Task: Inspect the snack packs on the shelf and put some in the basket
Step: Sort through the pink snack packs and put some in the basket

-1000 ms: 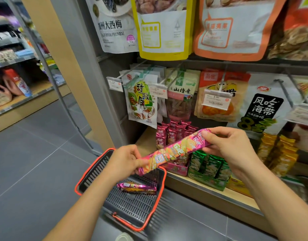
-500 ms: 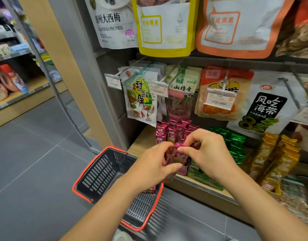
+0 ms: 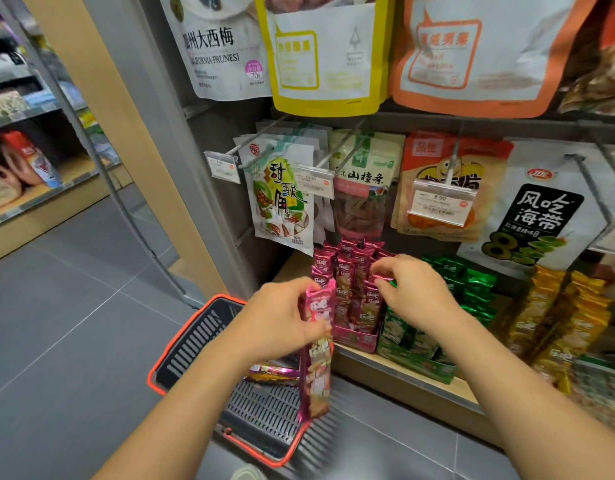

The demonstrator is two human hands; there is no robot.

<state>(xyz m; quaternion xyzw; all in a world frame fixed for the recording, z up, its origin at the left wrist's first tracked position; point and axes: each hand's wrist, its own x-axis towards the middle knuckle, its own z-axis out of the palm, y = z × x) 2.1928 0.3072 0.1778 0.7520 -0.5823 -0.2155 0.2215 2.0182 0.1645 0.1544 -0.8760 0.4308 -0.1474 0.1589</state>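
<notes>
Shelf [image 3: 403, 370] on the right, basket [image 3: 195, 344] on the floor just beside its edge. Pink box [image 3: 354, 337] of packs at the shelf's left end. Right hand [image 3: 413, 296] is curled over the pack tops there, can't tell if it grips one. Left hand [image 3: 282, 320] pinches a pink pack [image 3: 316, 375] by its top, hanging upright over the basket; second pack [image 3: 269, 372] lies flat inside

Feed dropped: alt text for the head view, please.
The left hand holds a long pink snack pack upright above the red-rimmed basket, which holds another pack; the right hand is at the pink packs on the shelf.
</notes>
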